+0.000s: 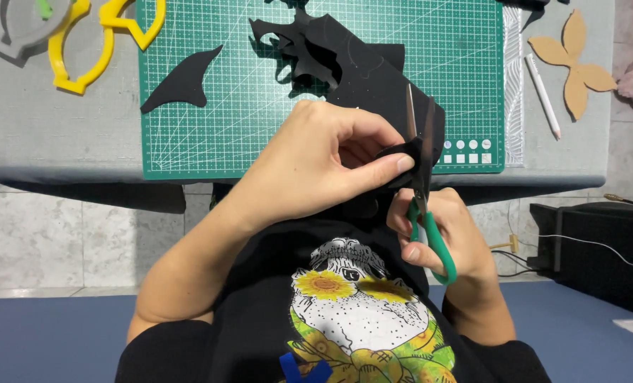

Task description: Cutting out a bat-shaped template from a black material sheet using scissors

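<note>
Green-handled steel scissors (423,177) in the gripping right hand (440,237) stand nearly upright, blades toward 12 o'clock. The left hand's (309,167) fingers (380,170) pinch the black foam sheet (373,85) above the desk's (61,135) edge, white square labels (467,151) on the green cutting mat (259,135) at 3 o'clock.

The scene is evenly and brightly lit from above; a dark shadow is cast below the table (61,142). Edges are bent by wide-angle distortion, focus is kept sharp throughout.

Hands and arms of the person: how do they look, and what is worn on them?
Both the left hand and the right hand are bare: no gloves, rings, watch or bracelets visible. The forearms are uncovered, with no sleeves visible there. The person wears a black printed shirt.
</note>
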